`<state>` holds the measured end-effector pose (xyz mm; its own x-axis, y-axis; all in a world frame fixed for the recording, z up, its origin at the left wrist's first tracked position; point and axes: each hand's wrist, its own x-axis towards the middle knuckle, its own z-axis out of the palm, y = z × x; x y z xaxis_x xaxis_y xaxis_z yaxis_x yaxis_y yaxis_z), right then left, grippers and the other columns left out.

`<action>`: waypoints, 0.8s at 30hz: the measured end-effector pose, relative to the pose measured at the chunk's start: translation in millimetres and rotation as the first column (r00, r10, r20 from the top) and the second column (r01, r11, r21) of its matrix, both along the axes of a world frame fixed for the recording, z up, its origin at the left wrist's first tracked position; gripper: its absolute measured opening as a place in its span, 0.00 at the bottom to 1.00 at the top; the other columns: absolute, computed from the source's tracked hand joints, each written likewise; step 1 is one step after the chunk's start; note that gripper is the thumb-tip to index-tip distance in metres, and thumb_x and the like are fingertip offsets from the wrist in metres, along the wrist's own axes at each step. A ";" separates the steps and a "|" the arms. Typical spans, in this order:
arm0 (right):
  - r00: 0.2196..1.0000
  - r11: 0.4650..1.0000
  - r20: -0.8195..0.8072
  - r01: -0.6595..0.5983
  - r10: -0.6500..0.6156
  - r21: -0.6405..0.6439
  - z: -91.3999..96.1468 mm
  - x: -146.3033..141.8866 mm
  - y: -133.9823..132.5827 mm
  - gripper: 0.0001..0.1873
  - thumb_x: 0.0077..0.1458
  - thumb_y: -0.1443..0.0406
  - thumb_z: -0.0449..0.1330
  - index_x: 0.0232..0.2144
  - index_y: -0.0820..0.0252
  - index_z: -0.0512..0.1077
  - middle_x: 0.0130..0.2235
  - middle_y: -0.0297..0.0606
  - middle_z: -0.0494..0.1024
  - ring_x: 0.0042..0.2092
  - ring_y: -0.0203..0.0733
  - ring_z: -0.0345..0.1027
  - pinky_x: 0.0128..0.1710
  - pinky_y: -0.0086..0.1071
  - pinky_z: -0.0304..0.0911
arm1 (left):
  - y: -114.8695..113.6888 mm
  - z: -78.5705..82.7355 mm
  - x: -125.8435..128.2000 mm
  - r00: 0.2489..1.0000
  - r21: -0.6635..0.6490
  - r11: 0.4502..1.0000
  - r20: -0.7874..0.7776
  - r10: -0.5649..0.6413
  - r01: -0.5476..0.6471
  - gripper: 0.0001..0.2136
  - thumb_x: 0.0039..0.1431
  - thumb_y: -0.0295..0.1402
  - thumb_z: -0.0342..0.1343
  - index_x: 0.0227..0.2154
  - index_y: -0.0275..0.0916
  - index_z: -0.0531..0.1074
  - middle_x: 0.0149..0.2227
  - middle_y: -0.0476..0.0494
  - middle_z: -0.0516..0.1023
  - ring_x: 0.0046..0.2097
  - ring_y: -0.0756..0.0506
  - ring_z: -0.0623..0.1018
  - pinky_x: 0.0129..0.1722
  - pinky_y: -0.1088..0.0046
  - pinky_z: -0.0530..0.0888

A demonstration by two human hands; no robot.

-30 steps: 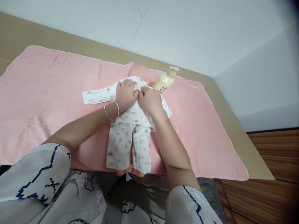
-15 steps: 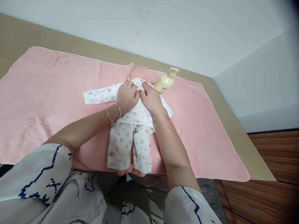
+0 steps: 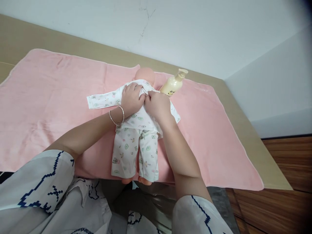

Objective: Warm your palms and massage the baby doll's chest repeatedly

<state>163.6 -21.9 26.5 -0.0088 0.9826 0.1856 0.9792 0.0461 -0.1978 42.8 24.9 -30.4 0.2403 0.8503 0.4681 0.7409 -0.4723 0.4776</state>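
A baby doll (image 3: 145, 74) lies on a pink blanket, its bald head away from me and its feet at the near edge. It wears a white patterned shirt (image 3: 138, 121) and matching trousers (image 3: 124, 152). My left hand (image 3: 133, 98) rests on the upper shirt, thumb and fingers closed on the cloth near the middle. Against its thumb, my right hand (image 3: 158, 104) pinches the shirt with curled fingers. Whatever fastening lies between the fingertips is hidden. One shirt sleeve (image 3: 103, 100) stretches out flat to the left; the other is partly behind my right hand.
A cream pump bottle (image 3: 172, 85) stands just beyond my right hand, beside the doll's head. The pink blanket (image 3: 60, 87) covers most of the tan tabletop (image 3: 240, 107). A white wall (image 3: 185, 35) rises behind, and brown wood panels (image 3: 287, 159) are at the right.
My right hand's fingers have curled in and drawn slightly down toward me on the shirt. My left hand has shifted only slightly. The doll stays in place.
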 end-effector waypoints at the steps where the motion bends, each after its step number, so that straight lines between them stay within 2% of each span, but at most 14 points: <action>1: 0.999 1.000 -0.037 -0.020 0.020 0.013 -2.6 5.6 3.6 0.19 0.65 0.63 0.46 0.37 0.61 0.76 0.40 0.51 0.82 0.42 0.54 0.74 0.41 0.40 0.63 | 0.3 -0.7 0.2 1.000 0.005 1.000 0.003 0.000 0.000 0.15 0.64 0.33 0.47 0.51 0.40 0.72 0.56 0.37 0.75 0.60 0.36 0.71 0.67 0.50 0.60; 4: 0.984 0.997 -0.164 -0.067 0.072 0.035 -13.8 21.9 16.1 0.20 0.66 0.58 0.45 0.42 0.57 0.75 0.45 0.47 0.82 0.47 0.53 0.73 0.46 0.40 0.64 | 0.6 -2.0 0.9 1.000 0.013 1.000 0.008 0.001 -0.001 0.16 0.65 0.34 0.47 0.52 0.40 0.71 0.57 0.37 0.74 0.61 0.37 0.70 0.68 0.50 0.59; 6: 0.973 0.996 -0.217 -0.070 0.079 0.051 -22.0 28.0 22.9 0.22 0.67 0.56 0.45 0.47 0.58 0.74 0.51 0.48 0.80 0.52 0.53 0.71 0.52 0.42 0.64 | 0.5 -2.0 1.2 1.000 0.008 1.000 0.004 0.001 -0.001 0.16 0.65 0.34 0.47 0.52 0.40 0.71 0.57 0.36 0.74 0.61 0.36 0.70 0.68 0.50 0.59; 9: 0.968 0.994 -0.236 -0.067 0.085 0.082 -30.9 30.4 28.8 0.25 0.66 0.57 0.44 0.54 0.63 0.71 0.57 0.51 0.76 0.58 0.55 0.68 0.59 0.47 0.61 | -0.4 -0.8 0.7 1.000 0.009 1.000 -0.013 0.008 -0.008 0.16 0.66 0.34 0.47 0.52 0.38 0.71 0.56 0.35 0.74 0.61 0.36 0.71 0.67 0.50 0.60; 13: 0.960 0.991 -0.251 -0.107 0.124 0.083 -33.8 32.9 32.4 0.27 0.66 0.58 0.45 0.59 0.65 0.69 0.59 0.52 0.74 0.60 0.56 0.67 0.61 0.48 0.59 | -5.6 4.6 -0.8 0.995 0.079 0.996 -0.093 -0.043 0.050 0.16 0.67 0.33 0.45 0.51 0.36 0.72 0.57 0.33 0.74 0.60 0.35 0.72 0.64 0.52 0.65; 16: 0.958 0.986 -0.236 -0.153 0.164 0.066 -29.4 33.2 31.3 0.25 0.67 0.60 0.44 0.58 0.64 0.68 0.60 0.51 0.74 0.60 0.54 0.67 0.61 0.47 0.60 | -14.4 10.4 0.1 0.982 0.097 0.989 -0.164 -0.092 0.109 0.16 0.68 0.32 0.42 0.45 0.36 0.75 0.53 0.32 0.77 0.57 0.34 0.74 0.60 0.50 0.68; 18: 0.969 0.988 -0.196 -0.146 0.152 0.046 -23.5 28.4 26.8 0.24 0.66 0.63 0.43 0.58 0.64 0.68 0.59 0.52 0.74 0.59 0.55 0.67 0.58 0.48 0.62 | -19.9 12.4 2.5 0.986 0.086 0.996 -0.164 -0.024 0.038 0.16 0.68 0.34 0.42 0.44 0.37 0.76 0.52 0.31 0.77 0.57 0.32 0.74 0.61 0.44 0.66; 21: 0.994 0.999 -0.105 -0.039 0.040 0.014 -12.9 13.5 15.4 0.23 0.66 0.64 0.42 0.52 0.64 0.72 0.52 0.55 0.78 0.53 0.57 0.71 0.52 0.48 0.65 | -20.6 9.7 6.1 0.987 0.022 0.994 -0.120 0.107 -0.105 0.18 0.67 0.36 0.46 0.53 0.35 0.71 0.61 0.28 0.72 0.63 0.28 0.68 0.65 0.36 0.59; 24: 1.000 0.999 -0.013 0.011 -0.012 -0.036 -3.6 -0.8 3.3 0.21 0.65 0.65 0.43 0.45 0.64 0.75 0.45 0.56 0.80 0.47 0.58 0.73 0.44 0.44 0.65 | -10.3 1.6 6.2 0.992 -0.045 0.993 -0.078 0.101 -0.105 0.22 0.65 0.37 0.48 0.59 0.34 0.66 0.67 0.27 0.64 0.68 0.28 0.62 0.67 0.36 0.57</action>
